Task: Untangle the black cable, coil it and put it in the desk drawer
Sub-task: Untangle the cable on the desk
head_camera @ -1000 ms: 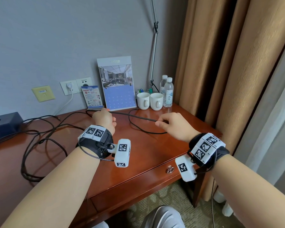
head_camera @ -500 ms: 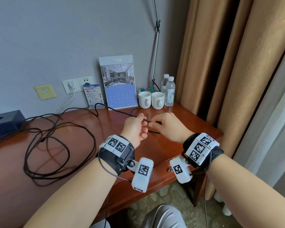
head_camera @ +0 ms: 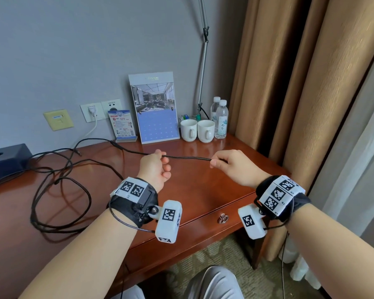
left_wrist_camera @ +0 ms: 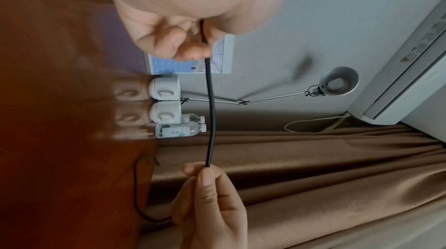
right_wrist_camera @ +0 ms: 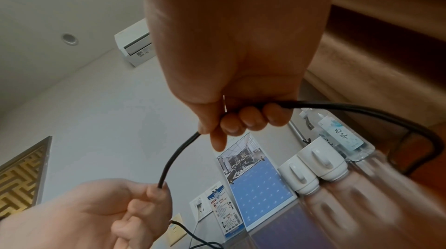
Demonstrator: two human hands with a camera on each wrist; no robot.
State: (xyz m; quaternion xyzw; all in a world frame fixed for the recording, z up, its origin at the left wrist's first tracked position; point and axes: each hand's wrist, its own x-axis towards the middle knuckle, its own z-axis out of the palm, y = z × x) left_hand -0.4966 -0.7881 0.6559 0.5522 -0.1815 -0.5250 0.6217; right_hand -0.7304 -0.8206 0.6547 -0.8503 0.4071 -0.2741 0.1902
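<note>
The left hand (head_camera: 154, 167) and the right hand (head_camera: 235, 167) each hold the black cable (head_camera: 187, 157) with curled fingers, up over the desk (head_camera: 203, 190). A short, almost straight bit runs between the two hands. The rest of the cable (a big loose tangle) lies on the desk to the left, by a dark blue box (head_camera: 5, 158). The desk drawer (head_camera: 203, 231) under the hands is closed. Two white mugs (head_camera: 198, 130) and two water bottles (head_camera: 219, 118) stand at the back.

Both forearms reach in from bottom of frame. Left hand (head_camera: 154, 167) centre frame, right hand (head_camera: 235, 167) right of centre, level, apart, fingers curled, each pinching thin black cable (head_camera: 187, 157).
</note>
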